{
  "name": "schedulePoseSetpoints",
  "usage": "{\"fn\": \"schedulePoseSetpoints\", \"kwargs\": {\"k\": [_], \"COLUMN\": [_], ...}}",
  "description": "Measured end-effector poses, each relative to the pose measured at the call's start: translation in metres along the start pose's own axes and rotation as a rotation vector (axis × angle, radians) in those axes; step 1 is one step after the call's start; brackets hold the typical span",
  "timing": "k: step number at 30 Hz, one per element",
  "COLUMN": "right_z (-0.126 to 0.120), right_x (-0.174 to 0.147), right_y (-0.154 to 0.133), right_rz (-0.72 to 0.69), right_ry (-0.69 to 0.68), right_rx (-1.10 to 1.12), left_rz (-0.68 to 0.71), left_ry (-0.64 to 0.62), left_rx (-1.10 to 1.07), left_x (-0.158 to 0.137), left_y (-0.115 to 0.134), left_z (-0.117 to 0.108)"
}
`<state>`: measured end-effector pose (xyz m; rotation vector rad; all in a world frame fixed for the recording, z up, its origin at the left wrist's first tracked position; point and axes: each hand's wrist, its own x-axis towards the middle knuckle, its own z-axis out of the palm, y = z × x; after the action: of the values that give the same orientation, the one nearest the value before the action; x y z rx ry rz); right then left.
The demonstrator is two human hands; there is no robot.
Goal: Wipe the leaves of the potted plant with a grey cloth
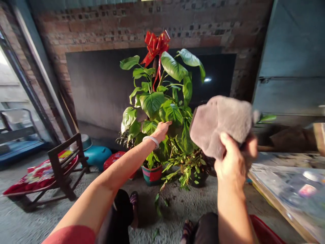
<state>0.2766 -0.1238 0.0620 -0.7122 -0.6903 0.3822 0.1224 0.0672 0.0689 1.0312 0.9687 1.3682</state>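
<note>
- closest in, a red sleeve (69,235) on the left arm, dark trousers (122,211) and a pair of strappy sandals (134,200) down on the rough grey floor (142,220)
- right hand (233,156) is up and to the right, grasping a fuzzy pinkish-grey cloth (220,123), thumb pressed on the near side; the cloth is in the air, just right of the plant and well above the floor
- left hand (164,130) is stretched out into the leaves, with a pale bangle (151,140) on the wrist; fingertips are right at a big leaf (171,112), but i honestly can't tell if they're pinching it or just resting there
- the leafy plant (152,101) stands in the middle in a red and green pot (152,174), big glossy leaves, shiny red bow (157,45) up top
- just right of that pot, a lower bushy plant (186,166) with skinnier leaves
- off to the left, a wooden chair (64,149) with a red floral cushion (54,169); over on the right, a low table (266,169) with a clear jug (299,189), kinda blurry
- behind everything, a big dark panel (96,91) against a brick wall (101,30)
</note>
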Motion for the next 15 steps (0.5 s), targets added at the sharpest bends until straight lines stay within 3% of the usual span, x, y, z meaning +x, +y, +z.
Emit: {"fn": "schedulePoseSetpoints", "kwargs": {"k": [2,3,6,8,11,13,15], "right_z": [0.037,0.054,0.075,0.062,0.019,-0.001,-0.001], "right_x": [0.015,0.021,0.022,0.009,-0.01,-0.013,-0.006], "right_y": [-0.003,0.003,0.042,0.074,0.103,0.1,0.081], "right_rz": [-0.091,-0.055,0.269,0.456,0.574,0.568,0.503], "right_ry": [-0.006,-0.04,-0.202,-0.272,-0.233,-0.134,-0.061], "right_rx": [0.139,0.2,0.239,0.185,0.136,0.137,0.168], "left_rz": [-0.066,-0.093,-0.12,-0.139,-0.216,-0.242,-0.237], "left_ry": [-0.053,-0.079,-0.161,-0.185,-0.125,-0.083,-0.071], "left_rx": [-0.048,-0.066,-0.119,-0.149,-0.13,-0.108,-0.107], "left_x": [-0.002,-0.003,-0.008,-0.008,-0.004,-0.001,0.0], "left_y": [-0.007,-0.012,-0.026,-0.034,-0.041,-0.042,-0.041], "left_z": [-0.003,-0.005,-0.018,-0.032,-0.061,-0.079,-0.088]}}
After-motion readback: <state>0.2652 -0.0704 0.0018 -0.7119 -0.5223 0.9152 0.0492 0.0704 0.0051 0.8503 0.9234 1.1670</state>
